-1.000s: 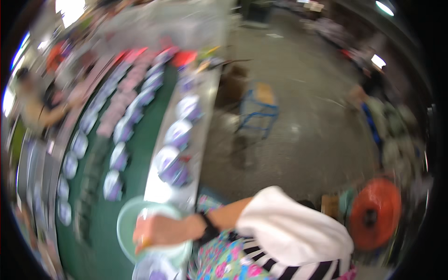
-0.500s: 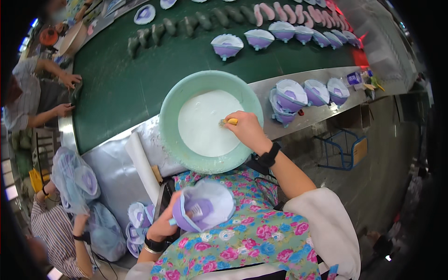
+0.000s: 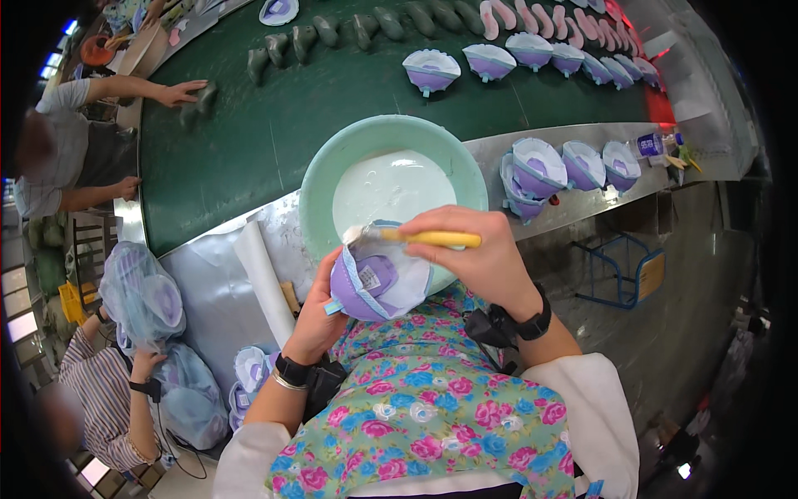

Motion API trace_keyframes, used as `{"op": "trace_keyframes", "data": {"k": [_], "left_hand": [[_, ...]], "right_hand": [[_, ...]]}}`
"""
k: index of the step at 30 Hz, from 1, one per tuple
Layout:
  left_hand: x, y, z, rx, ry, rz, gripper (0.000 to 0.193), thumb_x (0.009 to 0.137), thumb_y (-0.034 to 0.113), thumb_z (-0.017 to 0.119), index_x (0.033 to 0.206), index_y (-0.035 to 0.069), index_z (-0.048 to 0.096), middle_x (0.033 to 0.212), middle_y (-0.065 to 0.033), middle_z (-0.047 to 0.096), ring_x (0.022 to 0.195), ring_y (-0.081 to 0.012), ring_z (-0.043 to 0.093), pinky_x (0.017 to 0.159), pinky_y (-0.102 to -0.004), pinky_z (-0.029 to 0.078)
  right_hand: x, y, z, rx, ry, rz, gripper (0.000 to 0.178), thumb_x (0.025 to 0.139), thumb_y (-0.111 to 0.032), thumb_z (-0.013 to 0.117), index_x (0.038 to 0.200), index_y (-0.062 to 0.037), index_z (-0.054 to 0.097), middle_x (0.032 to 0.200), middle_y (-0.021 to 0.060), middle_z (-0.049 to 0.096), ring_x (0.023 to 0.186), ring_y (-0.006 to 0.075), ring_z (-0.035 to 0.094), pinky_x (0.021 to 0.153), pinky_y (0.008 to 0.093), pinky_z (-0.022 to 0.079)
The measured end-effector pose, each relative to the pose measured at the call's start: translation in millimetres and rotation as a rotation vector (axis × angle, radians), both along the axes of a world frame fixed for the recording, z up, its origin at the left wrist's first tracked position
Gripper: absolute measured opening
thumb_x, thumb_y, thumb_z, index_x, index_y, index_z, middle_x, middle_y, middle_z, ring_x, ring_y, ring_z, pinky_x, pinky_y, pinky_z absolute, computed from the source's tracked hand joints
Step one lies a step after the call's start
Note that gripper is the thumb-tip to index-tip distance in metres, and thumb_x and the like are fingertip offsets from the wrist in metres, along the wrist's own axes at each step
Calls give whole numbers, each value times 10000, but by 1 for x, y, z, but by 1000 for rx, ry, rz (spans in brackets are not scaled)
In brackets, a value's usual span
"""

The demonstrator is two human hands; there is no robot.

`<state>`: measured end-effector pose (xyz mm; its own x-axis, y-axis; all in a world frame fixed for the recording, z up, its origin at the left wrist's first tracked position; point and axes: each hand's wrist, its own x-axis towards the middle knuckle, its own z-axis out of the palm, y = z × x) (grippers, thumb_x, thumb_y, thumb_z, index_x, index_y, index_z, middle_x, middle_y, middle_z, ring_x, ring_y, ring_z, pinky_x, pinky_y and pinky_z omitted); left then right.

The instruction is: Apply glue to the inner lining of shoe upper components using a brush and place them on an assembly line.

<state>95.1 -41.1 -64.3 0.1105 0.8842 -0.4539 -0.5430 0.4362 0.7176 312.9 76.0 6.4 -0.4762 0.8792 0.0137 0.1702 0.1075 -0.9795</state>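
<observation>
Conveyor belt (image 3: pixel 274 125): dark green, curving across the upper part of the view, carrying grey shoe soles (image 3: pixel 332 32), pink soles (image 3: pixel 532 15) and a row of purple shoe uppers (image 3: pixel 499 60).
Worktop (image 3: pixel 565 145): a metal ledge along the near edge of the belt; more purple uppers (image 3: pixel 573 165) sit in a cluster on it to the right of the basin.
Basin (image 3: pixel 324 162): round, pale green, holding white liquid glue (image 3: pixel 391 187); it stands on the worktop just beyond the hands.
Plastic bags (image 3: pixel 145 295): clear, stuffed with uppers, at lower left beside a person in a striped sleeve (image 3: pixel 104 399).
Other worker's hand (image 3: pixel 179 91): at upper left, resting on a grey sole on the belt.
Shoe upper (image 3: pixel 378 283): purple and white with a light blue rim, held in front of the flowered apron, over the near rim of the basin.
Left hand (image 3: pixel 320 312): fingers clenched around the underside of the shoe upper.
Right hand (image 3: pixel 486 254): fingers grasping the yellow handle of the brush.
Brush (image 3: pixel 416 237): lying level, bristle end touching the upper's top edge.
</observation>
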Motion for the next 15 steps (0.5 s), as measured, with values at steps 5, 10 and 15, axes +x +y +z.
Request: {"op": "trace_keyframes", "data": {"k": [5,10,15], "left_hand": [[0,6,-5,68,99,46,618,864,45,620,1409,125,341,1306,-27,481,1184,-152,482,956,-293,424],[0,9,-11,265,378,60,550,889,25,570,1390,98,354,1285,-30,496,1137,-136,507,941,-281,432],[2,12,-12,418,487,110,571,897,13,551,1411,109,322,1322,-85,482,1194,-200,492,984,-335,429]], "right_hand": [[14,0,-25,18,-133,-274,129,753,-103,735,833,-14,687,737,81,674,616,143,623,593,245,493],[13,-13,-7,-327,-183,-228,162,763,-151,747,767,-12,662,602,66,632,554,64,580,530,209,463],[17,-19,9,-272,-17,-143,134,787,-114,728,781,2,663,627,9,623,547,40,559,491,194,427]]}}
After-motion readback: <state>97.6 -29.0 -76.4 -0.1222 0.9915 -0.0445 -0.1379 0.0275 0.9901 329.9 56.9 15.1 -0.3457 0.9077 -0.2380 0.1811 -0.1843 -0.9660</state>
